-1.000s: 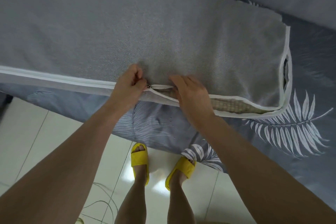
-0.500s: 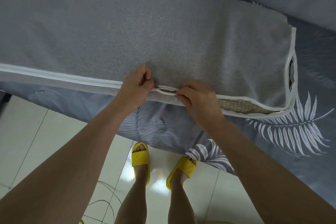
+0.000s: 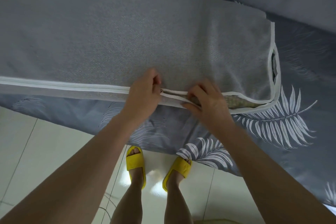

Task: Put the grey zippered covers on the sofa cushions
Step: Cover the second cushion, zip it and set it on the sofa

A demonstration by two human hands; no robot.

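The left hand (image 3: 143, 92) pinched the zipper pull (image 3: 161, 91), now further right; right hand (image 3: 205, 99) pinched the grey cover's (image 3: 127, 42) open edges just beyond.

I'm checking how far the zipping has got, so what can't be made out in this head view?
- Zipper pull: mostly hidden by the left hand; only a bit of metal shows.
- Cushion inside the grey cover: seen only through the open gap; the right hand covers part of it.
- Zipper's left end: cut off by the frame edge.
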